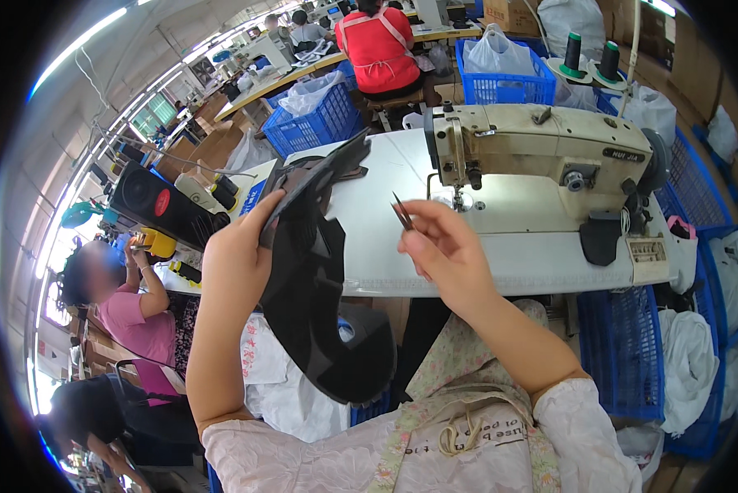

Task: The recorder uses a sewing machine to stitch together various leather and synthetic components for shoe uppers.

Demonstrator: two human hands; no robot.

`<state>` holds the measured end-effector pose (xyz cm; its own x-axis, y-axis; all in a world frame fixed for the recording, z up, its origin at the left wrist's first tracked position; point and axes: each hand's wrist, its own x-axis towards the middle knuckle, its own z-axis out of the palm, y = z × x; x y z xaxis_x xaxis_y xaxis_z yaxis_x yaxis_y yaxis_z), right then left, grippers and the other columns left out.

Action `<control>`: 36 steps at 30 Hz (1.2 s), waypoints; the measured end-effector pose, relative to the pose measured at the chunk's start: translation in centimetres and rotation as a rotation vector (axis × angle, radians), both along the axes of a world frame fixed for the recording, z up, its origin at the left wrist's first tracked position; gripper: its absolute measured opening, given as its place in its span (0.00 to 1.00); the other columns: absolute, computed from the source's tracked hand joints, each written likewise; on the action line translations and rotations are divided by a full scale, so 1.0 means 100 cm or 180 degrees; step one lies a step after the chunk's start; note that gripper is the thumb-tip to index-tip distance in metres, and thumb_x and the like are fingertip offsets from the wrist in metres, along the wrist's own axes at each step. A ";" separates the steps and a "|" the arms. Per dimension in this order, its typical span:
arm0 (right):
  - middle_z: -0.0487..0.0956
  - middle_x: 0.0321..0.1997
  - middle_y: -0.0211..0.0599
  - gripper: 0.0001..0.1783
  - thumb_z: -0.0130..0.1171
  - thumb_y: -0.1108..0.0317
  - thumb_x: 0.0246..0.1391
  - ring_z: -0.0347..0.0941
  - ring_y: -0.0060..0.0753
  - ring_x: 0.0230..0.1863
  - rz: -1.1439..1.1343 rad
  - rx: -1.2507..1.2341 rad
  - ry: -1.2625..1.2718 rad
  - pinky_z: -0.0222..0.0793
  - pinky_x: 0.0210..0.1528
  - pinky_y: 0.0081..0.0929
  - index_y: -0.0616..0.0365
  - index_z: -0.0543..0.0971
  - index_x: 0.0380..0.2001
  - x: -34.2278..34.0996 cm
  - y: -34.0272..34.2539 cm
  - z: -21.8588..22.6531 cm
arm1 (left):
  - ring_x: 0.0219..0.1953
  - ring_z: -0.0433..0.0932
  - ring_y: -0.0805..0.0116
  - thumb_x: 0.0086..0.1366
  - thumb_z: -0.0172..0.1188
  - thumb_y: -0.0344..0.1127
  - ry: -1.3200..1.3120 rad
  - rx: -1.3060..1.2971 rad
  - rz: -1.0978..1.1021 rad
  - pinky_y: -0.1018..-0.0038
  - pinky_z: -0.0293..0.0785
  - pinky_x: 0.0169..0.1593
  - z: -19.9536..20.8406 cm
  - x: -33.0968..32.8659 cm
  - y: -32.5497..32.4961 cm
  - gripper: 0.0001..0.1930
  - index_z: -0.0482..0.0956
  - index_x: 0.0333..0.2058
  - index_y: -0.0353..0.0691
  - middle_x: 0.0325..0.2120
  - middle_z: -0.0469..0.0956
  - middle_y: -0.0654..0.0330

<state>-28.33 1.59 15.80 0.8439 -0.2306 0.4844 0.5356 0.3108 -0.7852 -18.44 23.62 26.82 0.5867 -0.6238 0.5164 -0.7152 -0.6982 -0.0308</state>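
My left hand [239, 246] is closed on a string of black curved pieces [307, 283], stiff-looking and partly layered. They rise above the hand at the top and hang down over my lap at the lower end. To the right, my right hand [449, 251] pinches small dark thread snips [402, 214], their pointed tips up and apart from the black pieces. Behind that hand stands a cream sewing machine [541, 144], its needle area a short way beyond my fingers. The white sewing table [385, 267] lies beneath both hands. More dark pieces behind the left hand are partly hidden.
Blue crates [619, 353] stand right of my knees, with white cloth [685, 370] beside them. A black speaker [155, 201] and thread cones sit at the left. One person in pink [139, 312] is at the left, another in red [377, 49] ahead. Thread spools [572, 57] stand behind the machine.
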 end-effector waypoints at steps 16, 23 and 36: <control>0.75 0.34 0.29 0.20 0.61 0.65 0.61 0.67 0.14 0.33 -0.0586 0.0183 -0.0502 0.64 0.37 0.15 0.61 0.68 0.50 0.042 0.034 0.018 | 0.25 0.73 0.43 0.68 0.56 0.37 0.0768 -0.0538 -0.0018 0.61 0.67 0.30 -0.013 -0.019 0.021 0.13 0.77 0.44 0.34 0.21 0.73 0.43; 0.74 0.34 0.28 0.20 0.62 0.67 0.60 0.66 0.14 0.34 -0.0588 0.0265 -0.0759 0.63 0.37 0.15 0.60 0.68 0.51 0.052 0.034 0.021 | 0.31 0.75 0.41 0.68 0.56 0.37 0.0828 -0.0415 0.0023 0.60 0.70 0.34 -0.013 -0.021 0.022 0.14 0.77 0.45 0.34 0.26 0.75 0.42; 0.71 0.29 0.24 0.19 0.65 0.65 0.58 0.63 0.12 0.29 -0.0898 -0.0113 -0.0895 0.61 0.31 0.13 0.59 0.72 0.48 0.044 0.034 0.026 | 0.33 0.77 0.41 0.67 0.55 0.36 0.0847 -0.0341 0.0052 0.59 0.71 0.36 -0.013 -0.024 0.022 0.13 0.77 0.47 0.36 0.28 0.77 0.42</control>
<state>-23.96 5.03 18.37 0.5832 -0.4131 0.6994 0.7916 0.0960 -0.6034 -20.86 25.77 25.49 0.7199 -0.5634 0.4054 -0.6770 -0.6988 0.2310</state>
